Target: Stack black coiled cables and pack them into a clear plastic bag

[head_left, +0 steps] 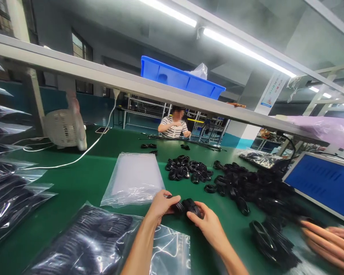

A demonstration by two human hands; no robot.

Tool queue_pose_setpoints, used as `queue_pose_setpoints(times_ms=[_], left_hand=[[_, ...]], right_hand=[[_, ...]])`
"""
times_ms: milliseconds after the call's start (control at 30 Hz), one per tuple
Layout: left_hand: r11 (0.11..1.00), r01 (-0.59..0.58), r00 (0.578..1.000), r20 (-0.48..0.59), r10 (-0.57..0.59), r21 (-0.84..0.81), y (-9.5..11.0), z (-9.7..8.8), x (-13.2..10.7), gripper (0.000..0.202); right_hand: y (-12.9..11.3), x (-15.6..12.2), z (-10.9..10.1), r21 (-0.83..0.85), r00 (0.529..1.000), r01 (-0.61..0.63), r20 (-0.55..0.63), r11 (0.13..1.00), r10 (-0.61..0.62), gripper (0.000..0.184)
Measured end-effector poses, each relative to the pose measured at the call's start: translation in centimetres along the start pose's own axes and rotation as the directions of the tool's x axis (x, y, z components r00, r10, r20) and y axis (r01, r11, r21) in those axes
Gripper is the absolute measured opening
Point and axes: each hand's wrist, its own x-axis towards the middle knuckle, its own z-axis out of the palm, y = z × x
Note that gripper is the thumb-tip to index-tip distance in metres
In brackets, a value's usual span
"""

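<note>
My left hand (163,206) pinches a coiled black cable (177,207) between thumb and fingers. Beside it, my right hand (206,218) grips another coiled black cable (192,208). Both coils are held close together above the green table. Below them lies a clear zip bag (172,248), partly covered by my left forearm. A filled clear bag of black cable coils (88,236) rests to the left. Just beyond my hands is a stack of flat clear plastic bags (136,177). Several loose cable coils (186,170) lie past it to the right.
A large pile of black cables (255,183) spreads rightward to a blue panelled box (323,183). Another person's hand (329,242) is at the right edge. Filled bags (8,191) are stacked at left, near a fan (64,128). A shelf (103,74) crosses overhead; a person (173,128) sits opposite.
</note>
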Motion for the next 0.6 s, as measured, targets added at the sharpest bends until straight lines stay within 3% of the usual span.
queue_pose_setpoints(times_ms=[167, 300, 433, 600], left_hand=[[0.985, -0.042, 0.983, -0.171, 0.071, 0.168, -0.7, 0.6, 0.8, 0.036], [0.906, -0.070, 0.953, -0.242, 0.185, 0.418, -0.8, 1.3, 1.0, 0.037], [0.775, -0.100, 0.948, -0.177, 0.265, 0.623, -0.4, 1.8, 0.7, 0.038], [0.685, -0.118, 0.965, -0.081, 0.250, 0.719, -0.2, 2.1, 0.6, 0.043]], right_hand=[[-0.6, -0.4, 0.4, -0.092, 0.999, -0.015, -0.040, 0.996, 0.011, 0.051], [-0.8, -0.6, 1.1, -0.190, 0.993, -0.019, -0.117, 0.982, -0.004, 0.049], [-0.9, -0.8, 1.6, -0.234, 0.986, -0.017, -0.168, 0.972, -0.023, 0.045], [-1.1, -0.9, 1.7, -0.241, 0.984, 0.002, -0.174, 0.971, -0.046, 0.045]])
